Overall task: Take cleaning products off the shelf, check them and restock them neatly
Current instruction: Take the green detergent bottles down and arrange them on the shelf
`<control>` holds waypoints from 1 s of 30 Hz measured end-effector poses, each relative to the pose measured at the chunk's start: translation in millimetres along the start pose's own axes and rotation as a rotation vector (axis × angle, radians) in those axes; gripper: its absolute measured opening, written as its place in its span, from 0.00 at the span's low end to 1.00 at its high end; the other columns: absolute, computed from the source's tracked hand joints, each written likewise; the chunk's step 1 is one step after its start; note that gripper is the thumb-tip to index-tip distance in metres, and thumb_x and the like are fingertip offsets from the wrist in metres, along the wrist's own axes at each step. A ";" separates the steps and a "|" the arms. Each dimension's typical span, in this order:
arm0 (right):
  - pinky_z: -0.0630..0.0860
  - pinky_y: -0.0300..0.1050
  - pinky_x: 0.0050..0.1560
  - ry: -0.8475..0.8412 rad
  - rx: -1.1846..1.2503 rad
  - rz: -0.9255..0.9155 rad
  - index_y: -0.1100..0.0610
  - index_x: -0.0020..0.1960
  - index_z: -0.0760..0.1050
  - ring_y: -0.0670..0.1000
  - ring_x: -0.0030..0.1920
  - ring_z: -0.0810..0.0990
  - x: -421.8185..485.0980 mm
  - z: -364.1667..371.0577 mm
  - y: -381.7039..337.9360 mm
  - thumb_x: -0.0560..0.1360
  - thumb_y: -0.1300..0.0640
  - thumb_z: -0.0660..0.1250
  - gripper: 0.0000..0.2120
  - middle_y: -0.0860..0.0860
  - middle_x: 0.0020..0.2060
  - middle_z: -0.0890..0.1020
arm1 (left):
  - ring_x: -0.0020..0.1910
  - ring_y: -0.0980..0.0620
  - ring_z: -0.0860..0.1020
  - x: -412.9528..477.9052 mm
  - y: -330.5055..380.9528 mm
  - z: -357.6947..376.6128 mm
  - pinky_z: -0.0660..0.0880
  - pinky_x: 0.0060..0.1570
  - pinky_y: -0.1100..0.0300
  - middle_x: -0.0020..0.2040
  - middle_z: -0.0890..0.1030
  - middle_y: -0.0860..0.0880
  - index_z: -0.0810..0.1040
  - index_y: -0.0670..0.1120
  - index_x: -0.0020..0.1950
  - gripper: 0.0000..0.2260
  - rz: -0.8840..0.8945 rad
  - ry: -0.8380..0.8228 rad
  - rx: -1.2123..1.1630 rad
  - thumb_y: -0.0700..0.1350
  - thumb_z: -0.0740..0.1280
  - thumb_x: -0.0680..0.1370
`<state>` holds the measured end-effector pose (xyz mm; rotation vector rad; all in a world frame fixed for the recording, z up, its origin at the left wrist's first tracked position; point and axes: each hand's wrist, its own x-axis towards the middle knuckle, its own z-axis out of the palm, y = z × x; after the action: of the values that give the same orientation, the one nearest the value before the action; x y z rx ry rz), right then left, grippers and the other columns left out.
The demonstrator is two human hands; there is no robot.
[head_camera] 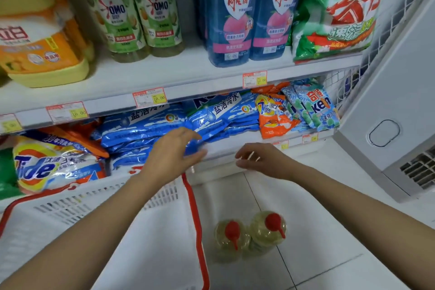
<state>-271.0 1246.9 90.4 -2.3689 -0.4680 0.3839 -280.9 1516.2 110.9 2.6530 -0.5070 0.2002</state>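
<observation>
Stacks of blue detergent powder bags (150,127) lie on the lower shelf (226,148). My left hand (171,153) reaches over the front of the left stack, fingers straight, touching a blue bag at the shelf edge. My right hand (261,158) hovers just in front of the shelf lip, fingers loosely curled, holding nothing. A Tide bag (47,165) lies at the left of the same shelf. Orange bags (273,113) and Keon bags (317,108) stand at its right end.
The upper shelf (179,70) carries a yellow jug (40,30), two OMO bottles (138,12), two blue bottles (249,14) and a green powder bag (336,7). A white basket with red rim (195,214) sits below my arms. Two red-capped bottles (251,233) stand on the floor. A white freezer (390,106) stands at right.
</observation>
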 end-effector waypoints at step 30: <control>0.77 0.58 0.58 0.900 0.161 -0.193 0.55 0.62 0.69 0.58 0.58 0.76 288.2 -79.7 -194.3 0.54 0.32 0.79 0.46 0.55 0.56 0.78 | 0.78 0.42 0.54 22.6 -160.0 -81.4 0.46 0.75 0.44 0.80 0.56 0.44 0.51 0.52 0.80 0.31 -0.087 0.264 0.504 0.61 0.53 0.80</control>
<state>-26.9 1461.5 237.1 -2.0457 -0.2103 -0.6900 -203.9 1679.2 127.3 3.0540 -0.2783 0.7244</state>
